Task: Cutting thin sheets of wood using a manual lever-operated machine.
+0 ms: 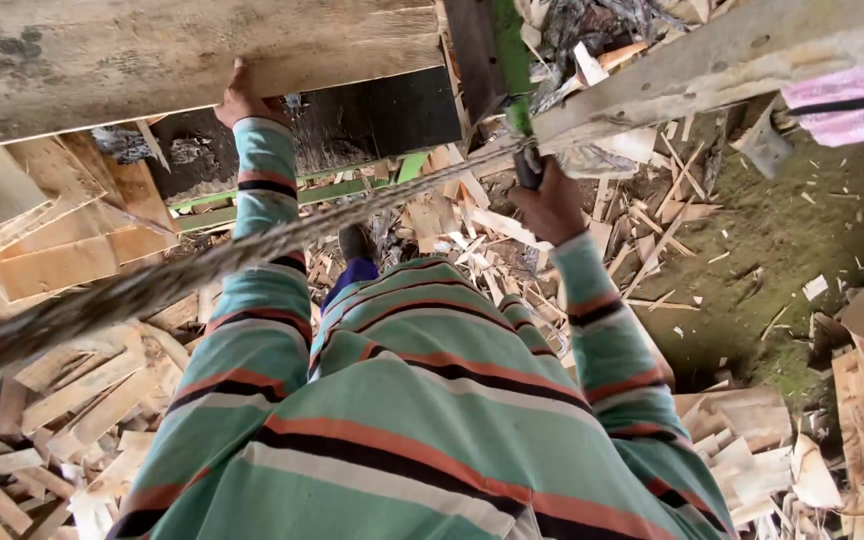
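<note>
My left hand (243,101) grips the lower edge of a wide, weathered wooden plank (152,55) that spans the top left. My right hand (553,207) is closed around the dark handle (528,168) of a tool whose green strip (511,50) runs upward past a long grey wooden beam (732,60). A thick frayed rope (182,275) stretches diagonally from the lower left up toward my right hand, crossing in front of my left sleeve. My striped green, orange and black sweater (422,420) fills the lower middle.
Wood offcuts and splinters (62,390) litter the ground at left and centre. Bare mossy earth (782,250) lies to the right, with more scraps (762,460) at lower right. A pink cloth (852,100) hangs at upper right. My dark shoe (355,243) shows below.
</note>
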